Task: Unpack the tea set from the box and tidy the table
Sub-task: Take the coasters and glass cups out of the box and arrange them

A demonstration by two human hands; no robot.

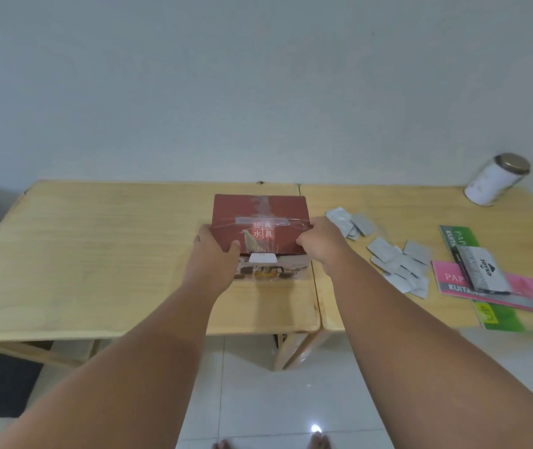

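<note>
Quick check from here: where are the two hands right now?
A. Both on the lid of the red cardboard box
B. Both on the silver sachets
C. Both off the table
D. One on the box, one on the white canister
A: the left hand and right hand both rest on the taped lid of the red cardboard box, at its near edge.

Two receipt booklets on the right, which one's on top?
The pink booklet is on top: it lies across the green booklet, which shows above and below it. A grey pouch rests on both.
</note>
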